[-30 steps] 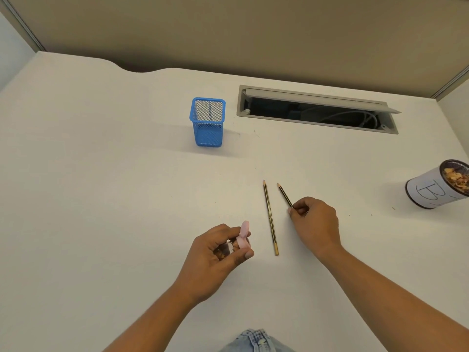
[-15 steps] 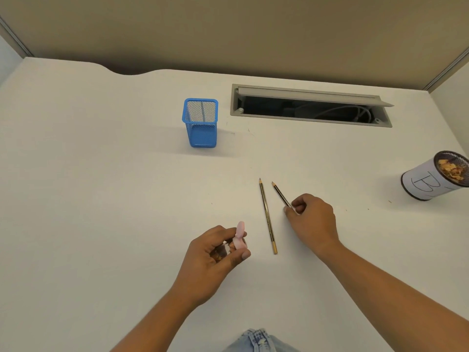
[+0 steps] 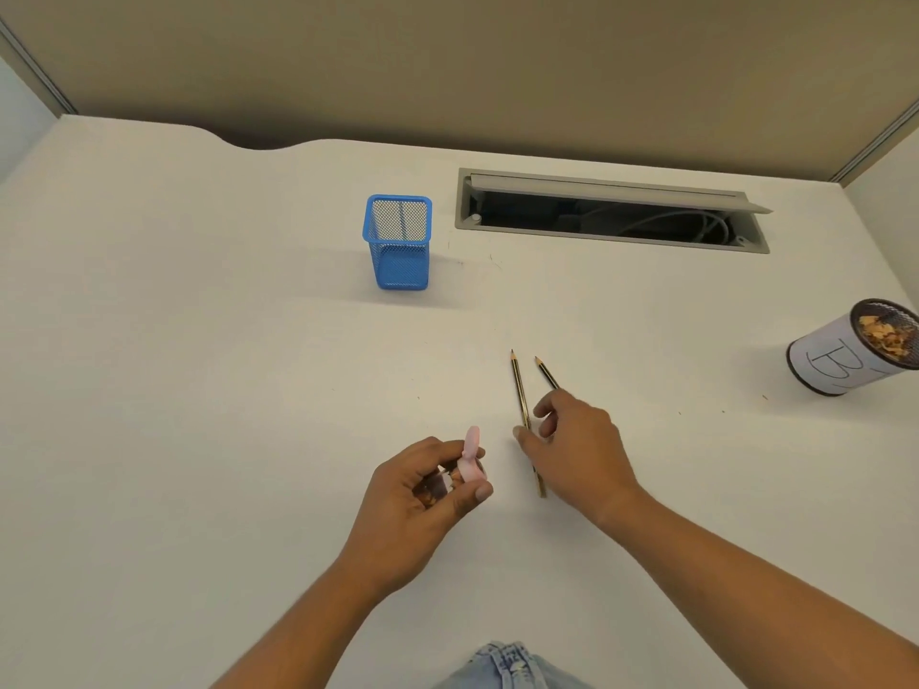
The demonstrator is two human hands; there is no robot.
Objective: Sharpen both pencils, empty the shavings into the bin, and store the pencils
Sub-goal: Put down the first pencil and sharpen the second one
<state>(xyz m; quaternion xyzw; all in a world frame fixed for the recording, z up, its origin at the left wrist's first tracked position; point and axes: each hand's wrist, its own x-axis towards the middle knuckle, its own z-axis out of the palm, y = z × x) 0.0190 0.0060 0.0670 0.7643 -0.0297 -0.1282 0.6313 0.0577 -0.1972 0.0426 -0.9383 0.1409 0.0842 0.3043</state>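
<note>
Two black-and-yellow pencils lie side by side on the white desk (image 3: 199, 390) with their sharpened tips pointing away from me. The longer pencil (image 3: 518, 385) is on the left and the other pencil (image 3: 546, 372) is on the right. My right hand (image 3: 582, 450) rests over both with its fingers apart. Its thumb touches the longer pencil, and it covers the rear of the right pencil. My left hand (image 3: 422, 494) holds a pink sharpener (image 3: 470, 457) whose clear container has shavings in it.
A blue mesh pencil holder (image 3: 398, 241) stands at the back centre-left. A white-wrapped bin (image 3: 845, 355) with shavings in it stands at the far right. An open grey cable slot (image 3: 611, 213) runs along the back of the desk.
My right hand has loosened its grip on the right pencil, spread its fingers and shifted left until the thumb reached the longer pencil. My left hand has kept hold of the sharpener.
</note>
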